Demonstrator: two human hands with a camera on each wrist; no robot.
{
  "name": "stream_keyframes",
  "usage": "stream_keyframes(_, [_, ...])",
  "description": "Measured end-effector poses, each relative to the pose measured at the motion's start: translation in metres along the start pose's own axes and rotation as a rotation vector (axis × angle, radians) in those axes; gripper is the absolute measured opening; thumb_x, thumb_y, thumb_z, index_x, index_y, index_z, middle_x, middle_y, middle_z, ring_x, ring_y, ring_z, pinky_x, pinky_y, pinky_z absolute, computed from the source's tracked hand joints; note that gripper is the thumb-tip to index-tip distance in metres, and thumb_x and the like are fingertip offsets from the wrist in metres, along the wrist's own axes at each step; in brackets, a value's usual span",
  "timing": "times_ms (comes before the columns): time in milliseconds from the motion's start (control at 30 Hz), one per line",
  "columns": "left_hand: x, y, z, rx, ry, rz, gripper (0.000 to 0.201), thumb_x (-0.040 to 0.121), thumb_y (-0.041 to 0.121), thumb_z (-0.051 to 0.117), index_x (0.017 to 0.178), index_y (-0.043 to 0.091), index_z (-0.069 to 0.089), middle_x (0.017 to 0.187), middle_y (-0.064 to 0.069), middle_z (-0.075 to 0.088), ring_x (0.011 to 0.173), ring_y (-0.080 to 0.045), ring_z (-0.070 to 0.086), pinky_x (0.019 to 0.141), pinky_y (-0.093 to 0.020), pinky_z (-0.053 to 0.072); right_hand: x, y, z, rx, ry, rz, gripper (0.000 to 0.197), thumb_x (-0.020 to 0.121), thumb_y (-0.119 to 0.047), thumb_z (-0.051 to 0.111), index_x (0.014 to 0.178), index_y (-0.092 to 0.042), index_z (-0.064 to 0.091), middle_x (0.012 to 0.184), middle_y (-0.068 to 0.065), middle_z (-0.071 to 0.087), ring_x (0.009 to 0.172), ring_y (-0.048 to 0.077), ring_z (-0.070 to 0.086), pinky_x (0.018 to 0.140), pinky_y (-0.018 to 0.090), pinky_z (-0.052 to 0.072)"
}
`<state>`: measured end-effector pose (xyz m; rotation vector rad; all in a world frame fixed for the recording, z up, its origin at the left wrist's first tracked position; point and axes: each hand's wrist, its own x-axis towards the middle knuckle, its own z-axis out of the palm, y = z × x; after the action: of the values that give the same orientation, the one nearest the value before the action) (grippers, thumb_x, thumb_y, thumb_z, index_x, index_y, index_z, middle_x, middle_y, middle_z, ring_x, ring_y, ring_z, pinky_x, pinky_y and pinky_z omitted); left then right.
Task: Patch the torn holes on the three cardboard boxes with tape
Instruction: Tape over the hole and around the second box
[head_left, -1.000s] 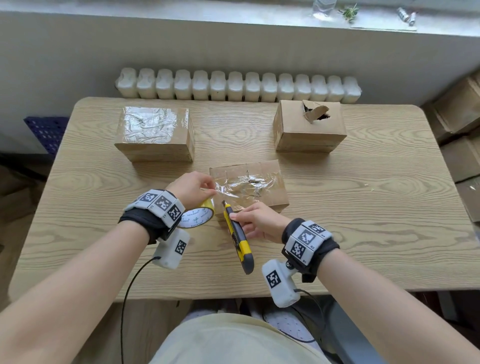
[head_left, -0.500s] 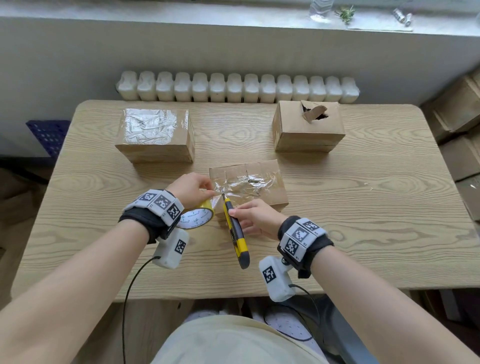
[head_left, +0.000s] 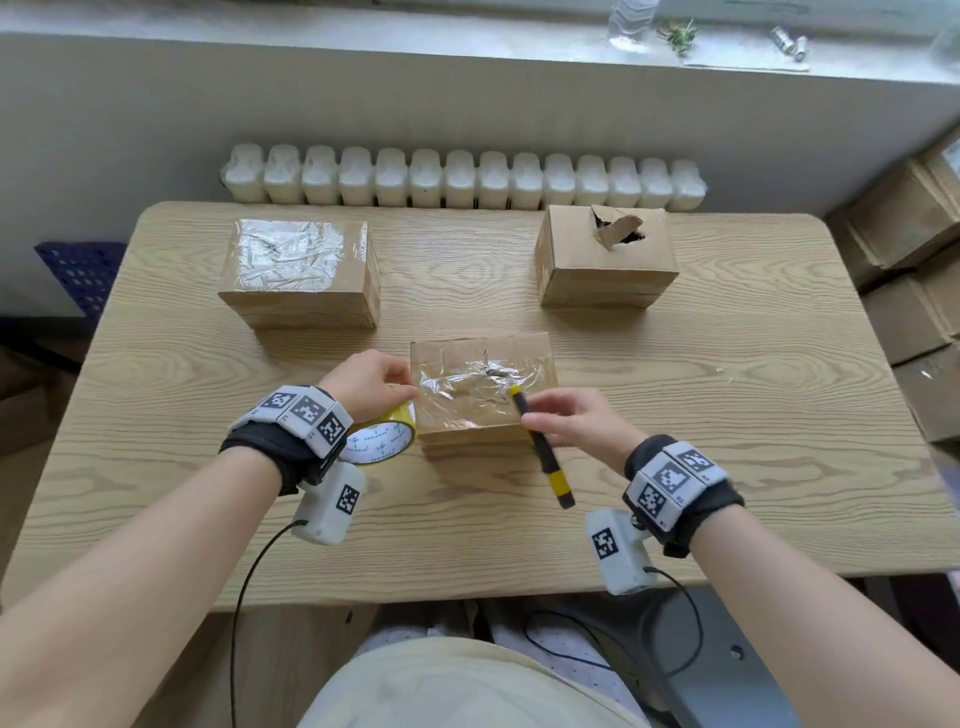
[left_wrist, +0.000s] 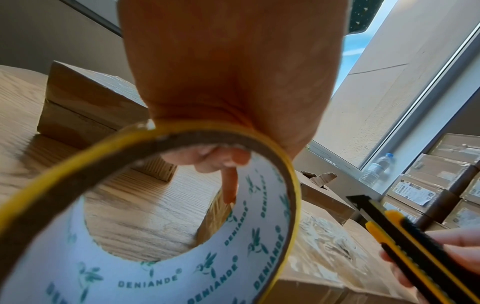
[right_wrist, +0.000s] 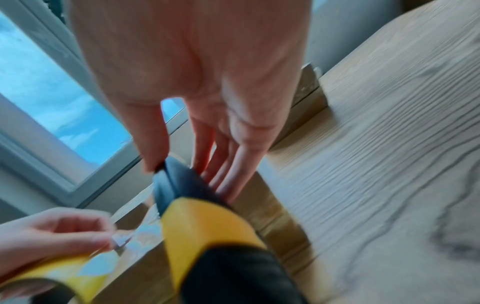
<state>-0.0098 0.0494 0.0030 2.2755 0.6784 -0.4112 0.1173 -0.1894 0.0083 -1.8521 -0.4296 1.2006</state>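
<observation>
Three cardboard boxes stand on the wooden table (head_left: 727, 415). The near box (head_left: 483, 395) has crinkled clear tape on top. The far left box (head_left: 298, 273) is taped over. A torn hole shows in the top of the far right box (head_left: 605, 254). My left hand (head_left: 371, 384) grips the yellow-edged tape roll (head_left: 382, 434) (left_wrist: 155, 236) at the near box's left edge. My right hand (head_left: 571, 421) holds a yellow and black utility knife (head_left: 540, 447) (left_wrist: 405, 240) (right_wrist: 207, 226) over the box's right part.
A row of white bottles (head_left: 462, 179) lines the table's far edge. Stacked cardboard boxes (head_left: 919, 291) stand on the floor at the right. A windowsill (head_left: 675, 36) runs behind, with a clear bottle on it. A chair base (head_left: 701, 665) sits under the table's front edge.
My right hand has carried the knife from the box's left front corner, beside the roll, across to the box's right part. The left hand and roll have stayed in place.
</observation>
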Motion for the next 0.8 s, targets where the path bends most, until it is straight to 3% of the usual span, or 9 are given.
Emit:
stream_keyframes(67, [0.001,0.002,0.002,-0.018,0.002,-0.004,0.015,0.087,0.027,0.064,0.082,0.014,0.069,0.076,0.003,0.063,0.071,-0.012,0.055,0.066,-0.027,0.042,0.004,0.012,-0.022,-0.036,0.254,-0.033,0.026,0.088,-0.014,0.065,0.112,-0.005,0.062,0.097,0.003,0.066,0.100,0.026,0.064,0.085,0.031,0.054])
stream_keyframes(133, [0.004,0.004,0.004,-0.029,0.002,-0.005,0.017,0.087,0.027,0.064,0.082,0.012,0.070,0.077,0.001,0.065,0.073,-0.014,0.056,0.067,-0.027,0.043,0.012,0.026,-0.041,-0.193,0.471,0.011,0.028,0.086,-0.021,0.067,0.111,-0.009,0.062,0.098,0.000,0.064,0.097,0.021,0.061,0.087,0.033,0.049])
stream_keyframes(200, [0.007,0.009,0.005,-0.030,0.005,-0.004,0.018,0.086,0.026,0.065,0.081,0.010,0.070,0.076,-0.001,0.065,0.072,-0.014,0.056,0.066,-0.026,0.042,0.020,0.043,-0.055,-0.376,0.553,0.107,0.030,0.085,-0.026,0.068,0.110,-0.011,0.060,0.102,0.000,0.062,0.097,0.020,0.058,0.086,0.031,0.045])
stream_keyframes(400, [0.024,0.030,0.009,-0.038,-0.023,0.002,0.016,0.087,0.025,0.065,0.082,0.011,0.071,0.075,0.002,0.064,0.072,-0.012,0.055,0.069,-0.026,0.043,0.039,0.082,-0.066,-0.752,0.470,0.324,0.033,0.084,-0.023,0.067,0.111,-0.008,0.054,0.112,0.013,0.059,0.102,0.029,0.057,0.081,0.035,0.046])
stream_keyframes(567, [0.029,0.038,0.009,-0.045,-0.045,0.000,0.016,0.087,0.025,0.066,0.082,0.011,0.070,0.076,0.001,0.064,0.073,-0.012,0.056,0.075,-0.029,0.045,0.047,0.094,-0.065,-0.824,0.431,0.319,0.038,0.086,-0.021,0.065,0.117,-0.006,0.049,0.122,0.014,0.052,0.114,0.031,0.051,0.089,0.037,0.042])
stream_keyframes(700, [0.029,0.035,0.010,-0.107,-0.028,-0.009,0.016,0.086,0.023,0.068,0.082,0.008,0.072,0.085,-0.005,0.070,0.074,-0.012,0.057,0.072,-0.025,0.045,0.051,0.099,-0.063,-0.852,0.426,0.295,0.036,0.087,-0.021,0.065,0.116,-0.007,0.049,0.121,0.014,0.052,0.114,0.031,0.049,0.090,0.038,0.042])
stream_keyframes(800, [0.030,0.035,0.010,-0.119,-0.038,-0.008,0.017,0.086,0.023,0.068,0.082,0.007,0.072,0.082,-0.005,0.069,0.073,-0.012,0.056,0.070,-0.023,0.043,0.051,0.099,-0.064,-0.863,0.392,0.283,0.037,0.087,-0.025,0.065,0.116,-0.008,0.049,0.120,0.014,0.051,0.114,0.031,0.049,0.090,0.037,0.042])
